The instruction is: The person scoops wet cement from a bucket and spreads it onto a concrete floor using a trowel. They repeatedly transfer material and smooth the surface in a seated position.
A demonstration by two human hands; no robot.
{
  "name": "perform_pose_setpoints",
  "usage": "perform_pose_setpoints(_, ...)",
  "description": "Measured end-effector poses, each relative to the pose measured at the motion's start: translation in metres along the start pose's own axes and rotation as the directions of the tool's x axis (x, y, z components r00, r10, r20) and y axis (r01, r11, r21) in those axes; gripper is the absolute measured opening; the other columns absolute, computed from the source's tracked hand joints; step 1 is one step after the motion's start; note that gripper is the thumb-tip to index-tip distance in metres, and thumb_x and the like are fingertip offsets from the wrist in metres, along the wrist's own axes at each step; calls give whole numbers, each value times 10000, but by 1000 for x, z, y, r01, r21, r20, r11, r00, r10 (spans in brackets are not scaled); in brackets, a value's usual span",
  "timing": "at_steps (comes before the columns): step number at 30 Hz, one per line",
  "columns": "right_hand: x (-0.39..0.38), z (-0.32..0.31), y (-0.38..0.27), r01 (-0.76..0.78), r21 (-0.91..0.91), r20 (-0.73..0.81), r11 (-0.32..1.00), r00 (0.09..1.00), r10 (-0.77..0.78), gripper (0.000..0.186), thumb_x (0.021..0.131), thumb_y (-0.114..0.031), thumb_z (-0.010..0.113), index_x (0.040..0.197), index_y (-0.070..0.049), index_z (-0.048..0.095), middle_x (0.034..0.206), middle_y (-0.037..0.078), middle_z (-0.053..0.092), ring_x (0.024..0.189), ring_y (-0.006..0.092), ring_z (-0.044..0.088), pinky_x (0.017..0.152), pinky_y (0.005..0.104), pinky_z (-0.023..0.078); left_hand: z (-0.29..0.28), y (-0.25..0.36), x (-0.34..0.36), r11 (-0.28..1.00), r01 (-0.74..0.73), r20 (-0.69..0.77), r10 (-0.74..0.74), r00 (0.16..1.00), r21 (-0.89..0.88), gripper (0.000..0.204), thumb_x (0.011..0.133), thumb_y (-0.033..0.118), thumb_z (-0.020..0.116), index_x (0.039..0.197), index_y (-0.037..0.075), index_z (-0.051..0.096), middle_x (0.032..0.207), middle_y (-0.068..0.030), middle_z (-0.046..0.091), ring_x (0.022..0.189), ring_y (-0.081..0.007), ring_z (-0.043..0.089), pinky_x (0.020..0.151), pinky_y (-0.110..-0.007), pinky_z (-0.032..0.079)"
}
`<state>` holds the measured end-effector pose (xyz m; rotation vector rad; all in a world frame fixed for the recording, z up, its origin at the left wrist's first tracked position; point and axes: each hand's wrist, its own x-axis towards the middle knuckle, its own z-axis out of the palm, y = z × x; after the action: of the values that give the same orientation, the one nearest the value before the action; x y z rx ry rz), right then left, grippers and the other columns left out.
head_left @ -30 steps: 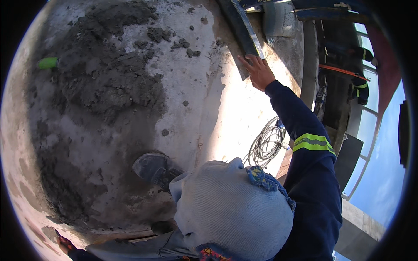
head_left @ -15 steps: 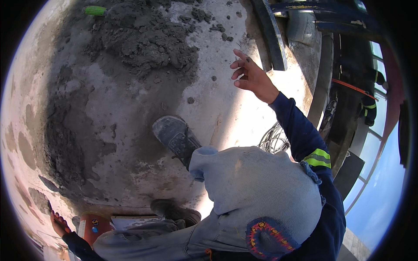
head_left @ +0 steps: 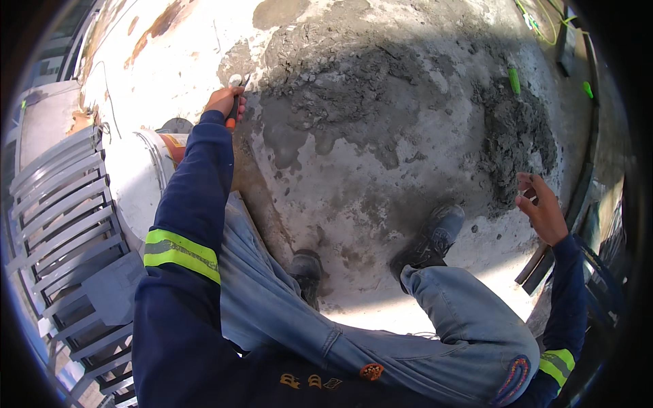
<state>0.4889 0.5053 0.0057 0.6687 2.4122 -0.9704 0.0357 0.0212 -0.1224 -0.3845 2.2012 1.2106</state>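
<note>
My left hand (head_left: 221, 102) grips a trowel with a black and orange handle (head_left: 231, 123) at the upper left, its head at the edge of the wet grey mortar (head_left: 354, 81) spread on the concrete. Below that hand stands a white bucket (head_left: 139, 166) with a red label, partly behind my sleeve. My right hand (head_left: 541, 211) is at the right, fingers curled loosely apart with nothing visible in them, beside a darker heap of mortar (head_left: 513, 143). A small green cylindrical object (head_left: 514, 80) lies in that heap.
My boots (head_left: 432, 241) rest on the slab between my hands. Grey slatted metal pieces (head_left: 64, 214) fill the left side. Dark metal bars (head_left: 534, 268) line the right edge, with a yellow-green cord (head_left: 544, 30) at the top right.
The view has swung leftward, bringing my left hand and trowel fully into view. My right hand has let go of the long flat bar it was touching and drawn away from it.
</note>
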Motion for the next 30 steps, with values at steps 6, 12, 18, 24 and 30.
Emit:
perform_pose_setpoints(6, 32, -5, -12, 108, 254, -356, 961, 934, -10, 414, 986, -223, 629, 1344, -26, 555, 1111, 54, 594, 945, 148, 563, 844, 315, 479, 79, -109, 18, 971, 97, -149, -131, 980, -217, 161, 888, 151, 609, 937, 14, 540, 723, -91, 574, 525, -213, 594, 431, -387, 488)
perform_pose_setpoints(12, -26, 100, 11, -159, 330, 71, 931, 987, 143, 475, 968, -287, 650, 1351, -26, 547, 1144, 61, 596, 952, 149, 582, 811, 272, 479, 83, -87, 17, 976, 63, 210, -19, 978, -207, 184, 871, 96, 593, 1004, 10, 499, 716, -84, 573, 495, -206, 571, 424, -373, 489)
perform_pose_setpoints(18, -48, 178, 55, -312, 698, 16, 645, 906, 422, 466, 962, -264, 643, 1342, -10, 552, 1104, 54, 612, 884, 131, 620, 729, 276, 495, 142, -48, 1, 978, 4, 313, 62, 948, -207, 198, 859, 79, 614, 990, 20, 477, 725, -84, 569, 514, -197, 582, 411, -370, 487)
perform_pose_setpoints(24, -16, 200, 54, -284, 379, -53, 881, 944, 327, 449, 936, -264, 671, 1303, -19, 588, 1090, 139, 651, 968, 254, 646, 827, 367, 517, 114, -99, -20, 370, -349, 133, 499, 856, 861, 375, 879, 259, 587, 1068, -51, 495, 942, -308, 692, 899, -490, 678, 838, -526, 516)
perform_pose_setpoints(30, -2, 214, 49, -98, -312, -342, 945, 940, -15, 502, 889, -190, 682, 1343, -42, 526, 1146, 208, 583, 1071, 416, 590, 896, 460, 507, 86, -64, -1, 207, -464, 381, 342, 859, 861, 437, 887, 314, 614, 1132, -33, 507, 1003, -311, 687, 962, -471, 678, 853, -525, 507)
